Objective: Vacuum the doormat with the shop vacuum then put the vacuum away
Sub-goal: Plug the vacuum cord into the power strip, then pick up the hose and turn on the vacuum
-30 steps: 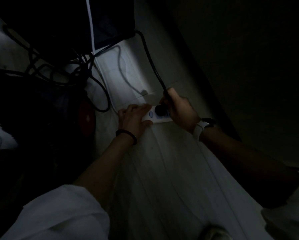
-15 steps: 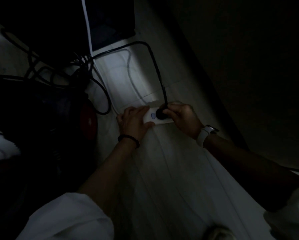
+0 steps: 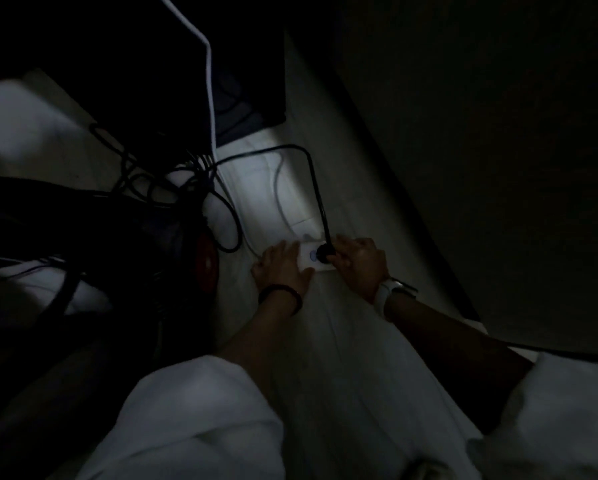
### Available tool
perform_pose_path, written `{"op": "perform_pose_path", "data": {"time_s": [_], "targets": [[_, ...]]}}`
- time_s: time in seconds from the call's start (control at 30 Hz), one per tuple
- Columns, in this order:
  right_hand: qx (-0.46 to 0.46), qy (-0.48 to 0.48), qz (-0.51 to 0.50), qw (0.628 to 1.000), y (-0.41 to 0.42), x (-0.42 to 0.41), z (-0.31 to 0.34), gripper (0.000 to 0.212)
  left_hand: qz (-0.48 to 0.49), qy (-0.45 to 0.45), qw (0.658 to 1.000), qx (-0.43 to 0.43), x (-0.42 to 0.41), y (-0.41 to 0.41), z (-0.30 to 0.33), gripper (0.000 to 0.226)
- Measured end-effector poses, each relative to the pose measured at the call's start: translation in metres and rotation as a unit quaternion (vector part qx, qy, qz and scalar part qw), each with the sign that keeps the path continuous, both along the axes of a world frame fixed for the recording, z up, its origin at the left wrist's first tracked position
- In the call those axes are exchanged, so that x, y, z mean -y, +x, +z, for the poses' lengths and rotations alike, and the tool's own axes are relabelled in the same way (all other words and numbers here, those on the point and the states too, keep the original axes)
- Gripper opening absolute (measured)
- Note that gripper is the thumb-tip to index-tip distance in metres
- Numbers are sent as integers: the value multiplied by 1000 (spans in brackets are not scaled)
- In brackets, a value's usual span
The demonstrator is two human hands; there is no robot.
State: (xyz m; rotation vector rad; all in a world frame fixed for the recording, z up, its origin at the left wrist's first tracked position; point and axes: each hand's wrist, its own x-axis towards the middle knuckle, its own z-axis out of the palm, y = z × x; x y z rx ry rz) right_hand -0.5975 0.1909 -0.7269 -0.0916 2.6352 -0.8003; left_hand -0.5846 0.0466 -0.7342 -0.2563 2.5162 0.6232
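Down on the dim floor (image 3: 342,358), pale and smooth with a faint tile seam, the person is crouching over a small white power strip (image 3: 313,260), a flat plastic block with rounded corners and a bluish round button on top. The left hand (image 3: 282,268) is pressing down on the strip's near end, fingers laid over it and thumb along its lower edge, a dark beaded bracelet (image 3: 280,295) sitting on the wrist. The right hand (image 3: 358,263) is pinching the round black plug (image 3: 323,252) seated in the strip, fingertips curled round its edge; a pale watch (image 3: 389,292) is wrapping that wrist. From the plug a thin black rubbery cord (image 3: 313,178) is rising, bending and running left into a tangle of dark cables (image 3: 172,181). The shop vacuum (image 3: 145,258) is sitting well to the left of the hands as a bulky, dark rounded shape with a red disc (image 3: 207,266) on its side; most of it is lost in shadow. A white cable (image 3: 210,98) is hanging down from the top, near a dark slab-like object. Loose white sleeves (image 3: 193,420) are covering both upper arms
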Motion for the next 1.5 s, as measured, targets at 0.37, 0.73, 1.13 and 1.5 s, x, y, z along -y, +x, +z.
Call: {"op": "perform_pose_path", "data": {"time_s": [0.37, 0.73, 1.13, 1.5], "targets": [[-86, -6, -19, 996, 91, -7, 276, 55, 73, 40, 982, -170, -17, 89, 309, 59], [-68, -72, 49, 994, 179, 54, 556, 45, 158, -36, 967, -198, 78, 197, 587, 48], [100, -118, 63, 986, 243, 226, 556, 48, 211, -6, 961, -176, 263, 270, 571, 63], [42, 31, 16, 999, 237, 313, 509, 89, -314, -65, 923, -214, 361, 165, 540, 77]]}}
